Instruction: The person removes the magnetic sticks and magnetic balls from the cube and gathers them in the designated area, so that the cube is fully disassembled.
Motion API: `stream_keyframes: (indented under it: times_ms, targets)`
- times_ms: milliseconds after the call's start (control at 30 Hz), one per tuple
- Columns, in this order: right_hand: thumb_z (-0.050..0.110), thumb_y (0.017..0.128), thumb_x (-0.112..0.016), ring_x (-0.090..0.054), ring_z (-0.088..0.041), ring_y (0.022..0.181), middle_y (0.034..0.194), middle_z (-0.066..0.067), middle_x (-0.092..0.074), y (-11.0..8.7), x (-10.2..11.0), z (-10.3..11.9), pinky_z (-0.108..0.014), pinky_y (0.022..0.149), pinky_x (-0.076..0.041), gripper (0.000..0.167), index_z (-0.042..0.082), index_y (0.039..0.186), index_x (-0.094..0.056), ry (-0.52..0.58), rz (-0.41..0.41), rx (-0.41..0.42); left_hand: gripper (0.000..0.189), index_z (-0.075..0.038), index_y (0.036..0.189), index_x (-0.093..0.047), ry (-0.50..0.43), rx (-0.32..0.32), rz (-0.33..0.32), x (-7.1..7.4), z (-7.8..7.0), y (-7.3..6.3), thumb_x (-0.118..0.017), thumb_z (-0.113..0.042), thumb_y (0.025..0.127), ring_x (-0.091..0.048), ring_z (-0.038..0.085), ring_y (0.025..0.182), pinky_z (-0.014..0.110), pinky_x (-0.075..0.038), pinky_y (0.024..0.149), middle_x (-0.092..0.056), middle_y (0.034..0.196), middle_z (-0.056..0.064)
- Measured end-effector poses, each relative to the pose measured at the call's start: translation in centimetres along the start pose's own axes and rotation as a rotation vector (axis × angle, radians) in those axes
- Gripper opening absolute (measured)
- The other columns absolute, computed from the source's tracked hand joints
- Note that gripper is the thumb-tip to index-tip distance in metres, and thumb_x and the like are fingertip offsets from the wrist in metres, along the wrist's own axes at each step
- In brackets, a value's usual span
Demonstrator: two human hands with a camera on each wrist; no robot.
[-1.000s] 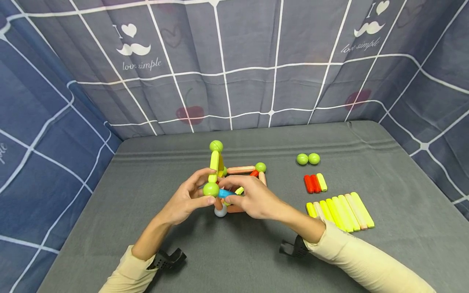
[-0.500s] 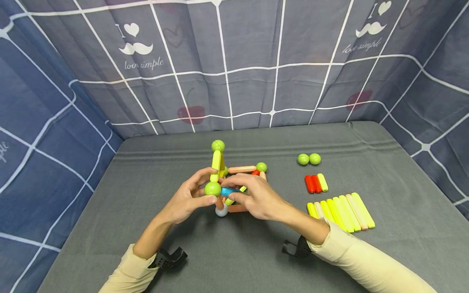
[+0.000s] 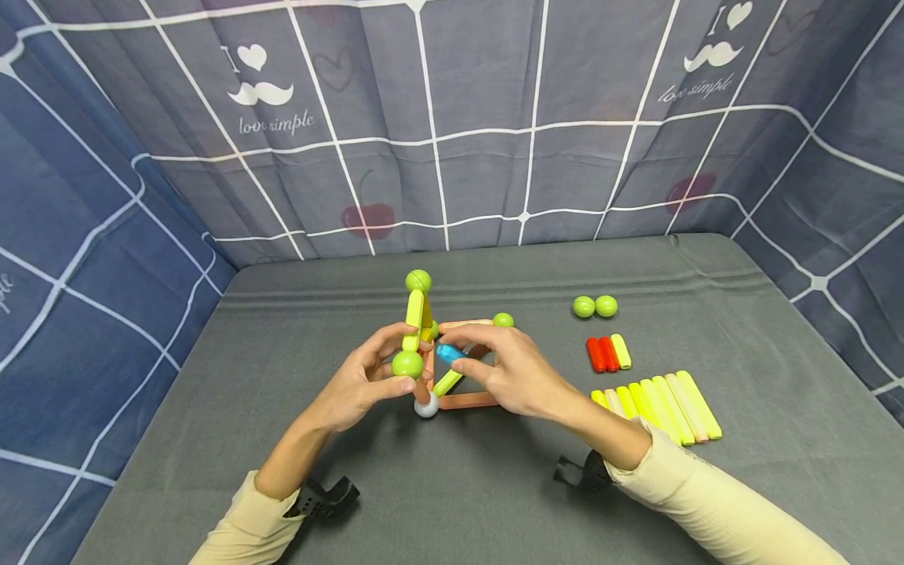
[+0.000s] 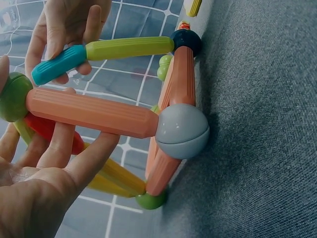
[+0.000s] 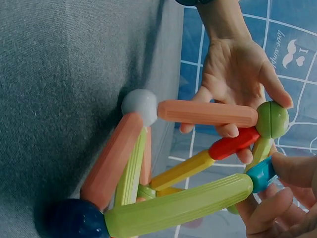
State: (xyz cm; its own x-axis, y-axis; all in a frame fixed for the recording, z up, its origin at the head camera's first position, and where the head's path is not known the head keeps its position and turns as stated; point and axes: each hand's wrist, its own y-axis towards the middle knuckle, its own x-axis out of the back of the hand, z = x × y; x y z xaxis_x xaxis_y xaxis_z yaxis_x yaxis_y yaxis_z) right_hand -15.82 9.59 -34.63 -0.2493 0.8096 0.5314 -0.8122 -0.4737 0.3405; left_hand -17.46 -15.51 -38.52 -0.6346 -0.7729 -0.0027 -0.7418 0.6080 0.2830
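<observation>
One blue stick [image 4: 59, 65] (right grip [image 3: 517, 372])

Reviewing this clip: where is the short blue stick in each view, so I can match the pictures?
Head: the blue stick is at mid-width, below the picture's centre.
Left wrist: the blue stick is at upper left.
Right wrist: the blue stick is at lower right.
Shared landmark: the pale grey ball, visible in all three.

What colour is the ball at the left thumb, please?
Green ball, clearest in the right wrist view.
</observation>
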Motion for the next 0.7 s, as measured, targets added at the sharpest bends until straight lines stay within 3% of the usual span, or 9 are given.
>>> stream_keyframes:
  times_ms: [233,367,533,700]
  targets:
    - [0.011,0.092,-0.071,-0.061,-0.003,0.088,0.118,0.014,-0.068,-0.1,0.7,0.3,-0.036,0.076,-0.052,0.033,0.019,0.123,-0.070,-0.075,-0.029,-0.019,0.054,0.001,0.141,-0.039,0.009,0.002,0.006,0.1,0.0,0.0,-0.065,0.000,0.093,-0.059,0.027,0.111,0.033,-0.052,0.088,-0.051,0.132,0.019]
    - [0.013,0.093,-0.070,-0.064,-0.006,0.082,0.113,0.014,-0.069,-0.1,1.2,0.5,-0.034,0.072,-0.052,0.029,0.021,0.122,-0.069,-0.055,-0.041,-0.025,0.053,-0.004,0.140,-0.042,0.010,-0.004,0.007,0.1,0.0,0.0,-0.065,0.001,0.093,-0.059,0.027,0.113,0.033,-0.052,0.089,-0.050,0.133,0.023]
    - [0.017,0.095,-0.069,-0.068,-0.017,0.079,0.106,0.009,-0.068,-0.7,2.1,0.2,-0.034,0.063,-0.055,0.024,0.022,0.118,-0.069,0.007,-0.058,-0.112,0.053,-0.008,0.140,-0.044,0.007,-0.006,0.010,0.1,0.0,0.0,-0.065,0.001,0.093,-0.058,0.027,0.116,0.033,-0.051,0.091,-0.050,0.133,0.023]
    - [0.011,0.093,-0.070,-0.069,-0.020,0.080,0.106,-0.002,-0.065,-2.0,3.4,-0.9,-0.033,0.060,-0.052,0.030,0.018,0.122,-0.066,0.028,-0.083,-0.198,0.056,0.001,0.140,-0.040,0.003,-0.005,0.001,0.0,0.0,0.1,-0.067,0.002,0.091,-0.058,0.030,0.113,0.032,-0.052,0.089,-0.047,0.131,0.031]
